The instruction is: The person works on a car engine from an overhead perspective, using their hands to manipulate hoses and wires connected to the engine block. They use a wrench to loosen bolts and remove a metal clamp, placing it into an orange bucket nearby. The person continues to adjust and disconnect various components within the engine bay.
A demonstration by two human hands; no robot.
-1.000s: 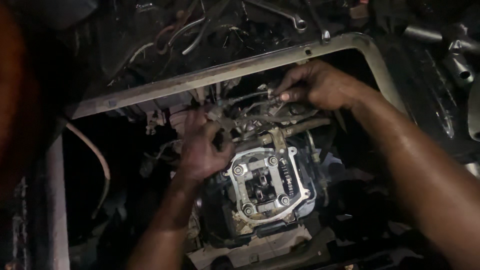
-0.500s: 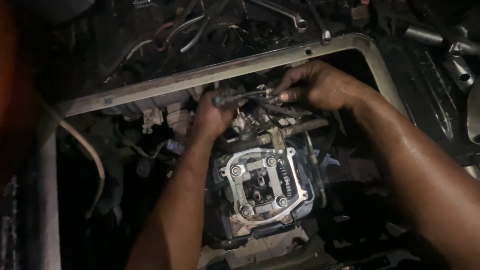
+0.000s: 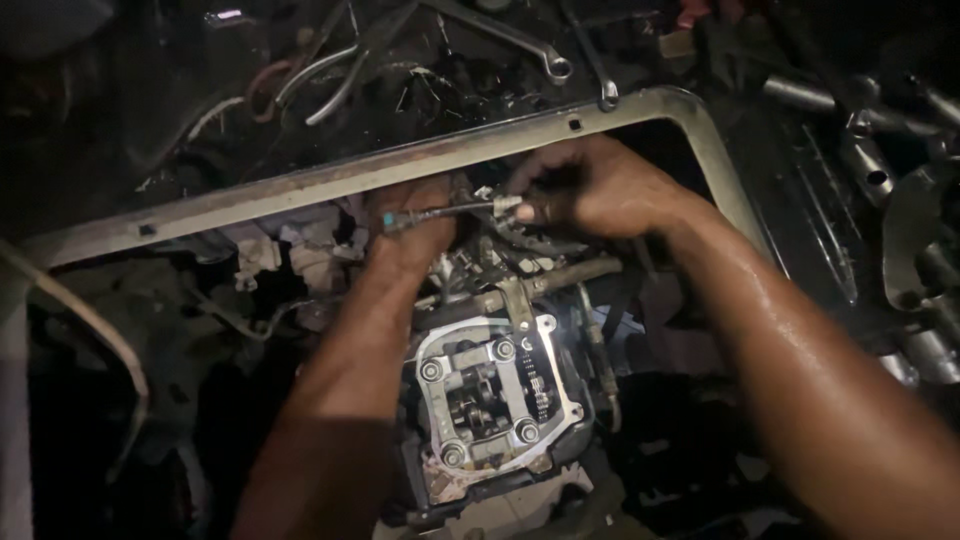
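Observation:
Both of my hands reach into an engine bay framed by a grey metal frame (image 3: 330, 180). My left hand (image 3: 412, 222) is curled under the frame's far bar, its fingers closed around one end of a thin cable (image 3: 445, 210) with a metal end fitting. My right hand (image 3: 590, 185) pinches the other end of that fitting between thumb and fingers. Just below the hands sits an open engine cylinder head (image 3: 490, 400) with bolts at its corners and a timing chain showing.
Wrenches (image 3: 520, 45) and pliers (image 3: 330, 75) lie on the dark surface beyond the frame. Metal sockets and tubes (image 3: 880, 150) are piled at the right. A hose (image 3: 100, 340) curves down the left side. Wires and connectors crowd the space left of the cylinder head.
My left hand has moved up from beside the cylinder head to the frame's far bar and closed on the cable. My right hand stays in place, holding the fitting.

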